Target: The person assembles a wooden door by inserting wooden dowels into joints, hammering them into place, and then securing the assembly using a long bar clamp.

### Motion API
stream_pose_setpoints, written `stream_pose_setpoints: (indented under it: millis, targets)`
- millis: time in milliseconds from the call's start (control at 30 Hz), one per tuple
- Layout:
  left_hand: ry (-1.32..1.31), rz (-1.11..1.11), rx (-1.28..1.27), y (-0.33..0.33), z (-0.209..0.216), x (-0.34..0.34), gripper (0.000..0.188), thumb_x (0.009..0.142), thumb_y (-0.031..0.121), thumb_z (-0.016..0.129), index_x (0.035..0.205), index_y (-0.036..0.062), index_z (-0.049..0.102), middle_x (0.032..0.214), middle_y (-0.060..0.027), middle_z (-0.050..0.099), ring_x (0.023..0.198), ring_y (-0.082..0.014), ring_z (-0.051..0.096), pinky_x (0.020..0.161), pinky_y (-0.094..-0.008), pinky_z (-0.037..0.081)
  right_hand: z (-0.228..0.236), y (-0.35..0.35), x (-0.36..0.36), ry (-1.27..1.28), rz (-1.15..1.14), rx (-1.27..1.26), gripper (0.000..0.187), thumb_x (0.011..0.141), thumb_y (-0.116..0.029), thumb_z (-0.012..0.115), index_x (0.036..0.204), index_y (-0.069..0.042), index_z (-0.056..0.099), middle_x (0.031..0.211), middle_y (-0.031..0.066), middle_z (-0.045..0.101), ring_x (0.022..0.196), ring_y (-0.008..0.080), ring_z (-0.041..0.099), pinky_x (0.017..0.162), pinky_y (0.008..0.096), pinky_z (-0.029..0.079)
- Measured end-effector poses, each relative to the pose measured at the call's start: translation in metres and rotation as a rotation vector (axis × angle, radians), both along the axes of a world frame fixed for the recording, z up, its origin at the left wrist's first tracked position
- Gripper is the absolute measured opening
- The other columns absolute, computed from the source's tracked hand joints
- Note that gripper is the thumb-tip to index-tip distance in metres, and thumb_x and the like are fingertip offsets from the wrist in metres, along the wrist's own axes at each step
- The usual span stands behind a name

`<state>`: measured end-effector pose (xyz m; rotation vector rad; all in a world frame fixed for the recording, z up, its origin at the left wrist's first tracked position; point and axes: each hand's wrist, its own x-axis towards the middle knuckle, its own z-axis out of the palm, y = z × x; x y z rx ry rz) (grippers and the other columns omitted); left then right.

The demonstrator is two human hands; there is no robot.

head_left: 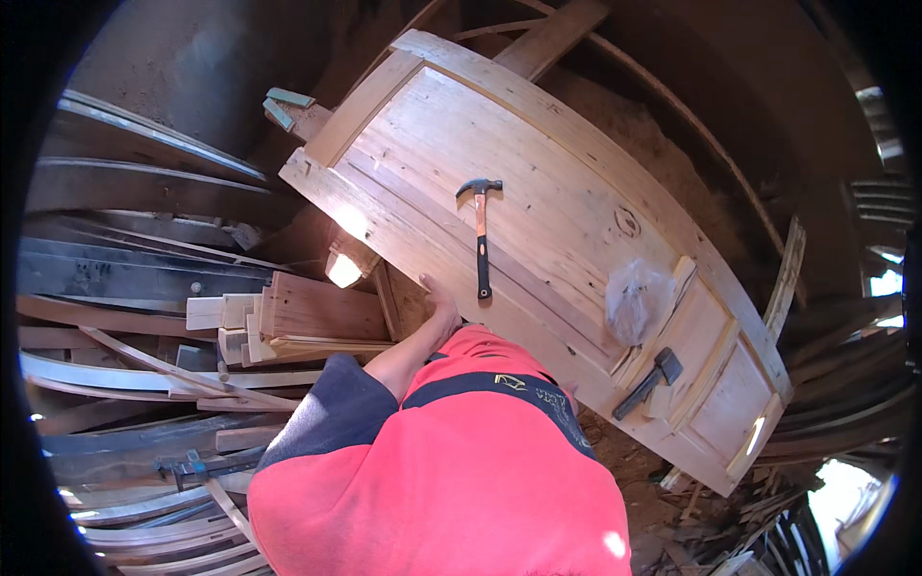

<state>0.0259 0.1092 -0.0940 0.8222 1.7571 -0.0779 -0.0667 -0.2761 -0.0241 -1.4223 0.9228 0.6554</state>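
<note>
Wooden door: lying flat right in front of me, slanting from upper left to lower right, near long edge up against my left hand.
Left hand: on that near edge, one finger stretched along it; the rest is tucked out of sight, so can't tell if I'm pinching or just resting.
Right hand: lost behind my red shirt, so no clue about that grip.
Claw hammer: closest tool, flat on the big panel, head away from me, black grip my way.
Clear plastic bag: crumpled, further right on the door.
Dark-headed tool: just past the bag, near the close edge.
Reddish-brown board: off to my left, beside lighter offcuts.
</note>
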Motion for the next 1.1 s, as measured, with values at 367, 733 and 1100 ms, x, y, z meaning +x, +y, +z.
stream_pose_setpoints:
  millis: [367, 733, 1100]
  targets:
    - [0.095, 0.167, 0.249, -0.006, 0.009, 0.026, 0.108, 0.084, 0.086, 0.031, 0.116, -0.0109, 0.065, 0.114, -0.0299, 0.066, 0.105, -0.0416, 0.065, 0.089, -0.0467, 0.051, 0.007, 0.001, 0.004, 0.086, 0.018, -0.096, 0.061, 0.101, -0.051, 0.047, 0.135, 0.0, 0.045, 0.112, 0.0175, 0.064, 0.092, 0.0271, 0.066, 0.076, 0.0365, 0.056]
    - [0.182, 0.048, 0.283, 0.0, 0.015, 0.003, 0.103, 0.089, 0.08, 0.034, 0.104, -0.0172, 0.066, 0.103, -0.035, 0.066, 0.097, -0.0438, 0.066, 0.086, -0.0462, 0.052, 0.007, 0.014, 0.01, 0.091, 0.096, -0.093, 0.061, 0.101, -0.051, 0.047, 0.135, -0.001, 0.045, 0.112, 0.0174, 0.064, 0.091, 0.0271, 0.066, 0.076, 0.0367, 0.056]
    - [0.237, -0.384, 0.365, 0.006, 0.041, 0.014, 0.083, 0.093, 0.068, 0.039, 0.125, -0.0075, 0.056, 0.129, -0.0306, 0.055, 0.115, -0.042, 0.058, 0.088, -0.0502, 0.051, 0.012, -0.012, -0.015, -0.06, 0.382, -0.124, 0.056, 0.1, -0.05, 0.048, 0.13, -0.003, 0.052, 0.108, 0.0162, 0.065, 0.088, 0.0245, 0.066, 0.073, 0.0363, 0.055]
